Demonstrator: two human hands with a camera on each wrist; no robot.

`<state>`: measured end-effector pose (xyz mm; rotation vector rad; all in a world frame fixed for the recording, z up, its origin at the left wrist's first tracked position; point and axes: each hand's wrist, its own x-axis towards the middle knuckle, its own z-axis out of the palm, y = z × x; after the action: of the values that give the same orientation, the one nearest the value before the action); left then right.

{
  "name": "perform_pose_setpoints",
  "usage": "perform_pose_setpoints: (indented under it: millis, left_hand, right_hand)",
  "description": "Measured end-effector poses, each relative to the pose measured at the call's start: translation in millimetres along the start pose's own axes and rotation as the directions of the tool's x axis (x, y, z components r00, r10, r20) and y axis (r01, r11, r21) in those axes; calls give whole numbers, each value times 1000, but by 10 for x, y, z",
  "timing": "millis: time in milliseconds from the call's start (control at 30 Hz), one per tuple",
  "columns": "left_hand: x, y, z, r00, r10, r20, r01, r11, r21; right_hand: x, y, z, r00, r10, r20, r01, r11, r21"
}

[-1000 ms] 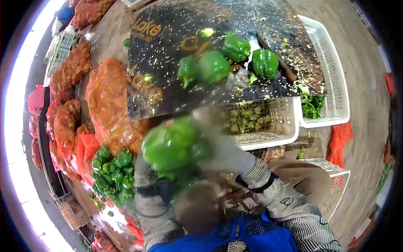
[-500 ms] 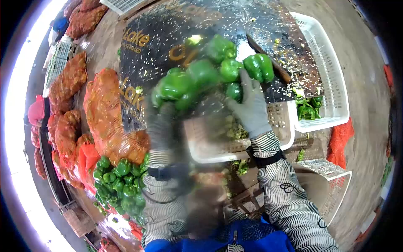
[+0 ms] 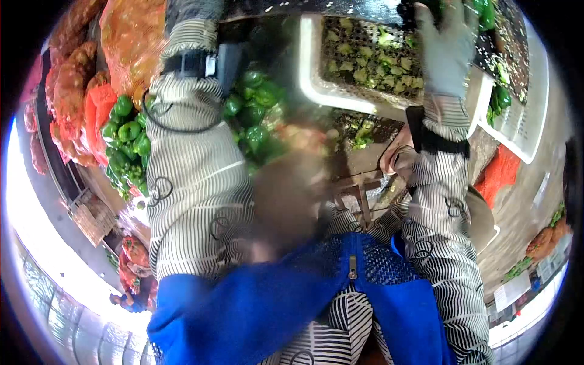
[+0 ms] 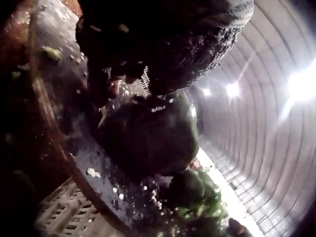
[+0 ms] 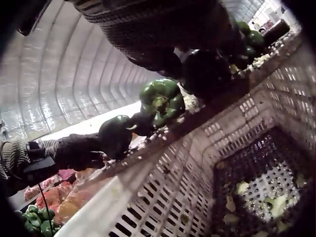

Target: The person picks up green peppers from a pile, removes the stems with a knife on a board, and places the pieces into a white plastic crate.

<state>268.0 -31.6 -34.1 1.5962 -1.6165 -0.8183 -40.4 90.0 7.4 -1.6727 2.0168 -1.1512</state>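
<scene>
My gloved right hand (image 3: 447, 48) reaches over the near edge of the dark board (image 3: 310, 7), its fingers straight and spread. In the right wrist view it lies over a dark-looking bell pepper (image 5: 205, 74). My gloved left hand (image 5: 74, 149) reaches in from the other side, right at a green bell pepper (image 5: 114, 136). Another green bell pepper (image 5: 160, 98) sits between the hands. In the left wrist view the left glove (image 4: 182, 44) is in deep shadow above a bell pepper (image 4: 153, 136); I cannot tell how its fingers lie.
Below the board's edge stands a white crate (image 3: 310, 67) holding pepper cores and scraps. Another white crate (image 3: 541, 115) with green pieces is at the right. A pile of bell peppers (image 3: 129, 143) and orange mesh sacks (image 3: 131, 42) lie at the left.
A second ago my hands carried bell peppers toward the board; half a second ago the peppers reached it. The head view has since tilted down, leaving the hands and board at its top edge.
</scene>
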Motion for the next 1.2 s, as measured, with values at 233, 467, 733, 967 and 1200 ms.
perform_pose_setpoints:
  millis: [233, 467, 733, 967, 1200]
  left_hand:
    - [-2092, -555, -382, 977, -211, -10, 198, 900, 388]
    - [-3231, -1499, 72, 832, -462, 308, 62, 628, 776]
    - [-3153, -1331, -77, 847, -517, 125, 359, 729, 582]
    - [-3424, -1468, -59, 829, -499, 254, 147, 632, 761]
    - [-3466, -1605, 23, 766, -565, 306, 160, 628, 761]
  right_hand:
    - [-1366, -397, 302, 912, -130, 388, -30, 924, 381]
    - [-2405, -110, 813, 577, -124, 807, -188, 942, 279]
    - [-2222, -119, 1693, 295, 286, 912, -713, 701, 10]
    - [-2222, -85, 1735, 170, 251, 953, -756, 654, -37]
    - [-3237, 548, 2322, 163, 100, 982, -183, 981, -69]
